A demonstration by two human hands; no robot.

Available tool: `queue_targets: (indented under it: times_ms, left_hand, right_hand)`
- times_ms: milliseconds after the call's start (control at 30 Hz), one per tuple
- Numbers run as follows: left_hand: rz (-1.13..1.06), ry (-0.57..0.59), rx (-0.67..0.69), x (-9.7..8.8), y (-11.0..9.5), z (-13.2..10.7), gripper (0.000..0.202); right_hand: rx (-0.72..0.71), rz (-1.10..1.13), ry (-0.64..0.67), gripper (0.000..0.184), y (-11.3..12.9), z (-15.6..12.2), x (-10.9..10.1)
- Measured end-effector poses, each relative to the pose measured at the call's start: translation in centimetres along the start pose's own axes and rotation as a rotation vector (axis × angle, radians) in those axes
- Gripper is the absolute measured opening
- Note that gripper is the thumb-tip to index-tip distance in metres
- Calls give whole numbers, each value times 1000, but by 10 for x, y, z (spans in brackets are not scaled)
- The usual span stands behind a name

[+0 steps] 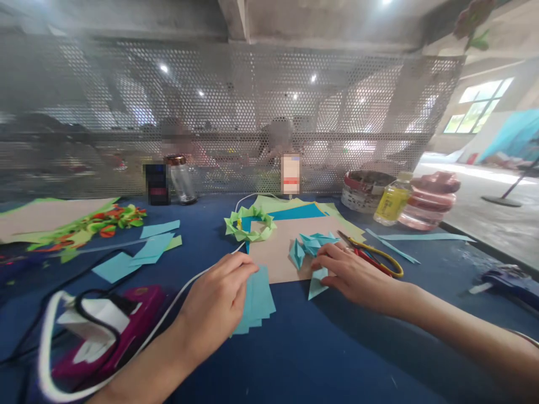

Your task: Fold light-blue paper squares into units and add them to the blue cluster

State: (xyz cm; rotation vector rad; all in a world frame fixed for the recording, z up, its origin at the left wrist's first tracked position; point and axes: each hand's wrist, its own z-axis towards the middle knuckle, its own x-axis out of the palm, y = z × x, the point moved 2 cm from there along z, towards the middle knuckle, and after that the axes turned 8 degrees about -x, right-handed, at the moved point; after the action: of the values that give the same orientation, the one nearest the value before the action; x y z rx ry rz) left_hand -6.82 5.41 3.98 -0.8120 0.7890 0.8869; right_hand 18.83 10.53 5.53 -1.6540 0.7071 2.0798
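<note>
My left hand (225, 289) lies over the left edge of a fanned stack of blue paper sheets (261, 300), its fingers pressed together at the top sheet; the thumb is mostly hidden. My right hand (347, 269) is closed, with thumb and fingertips on a small folded blue paper triangle (318, 285). Just beyond those fingers, several folded blue paper pieces (311, 244) rest on a beige sheet (275, 266). A ring of folded green paper (233, 231) sits behind my left hand. Scissors (393, 264) with yellow and red handles lie beside my right wrist.
To the left are loose blue papers (155, 248), green and orange paper cuttings (107, 224) and a magenta power strip (147, 311) with cables. A glass bottle (183, 182), a phone (290, 174), a tape roll (362, 193) and a yellow bottle (391, 202) stand along the back.
</note>
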Motion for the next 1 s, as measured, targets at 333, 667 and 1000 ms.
queue_targets:
  times_ms: [333, 667, 1000]
  left_hand:
    - [228, 238, -150, 10, 4, 1, 40]
    - [230, 343, -227, 4, 6, 0, 19]
    - [157, 369, -334, 2, 6, 1, 10]
  right_hand:
    - [-125, -62, -221, 23, -1, 6, -22]
    - [-199, -176, -240, 43, -18, 14, -5]
    - [-257, -57, -205, 34, 26, -17, 5]
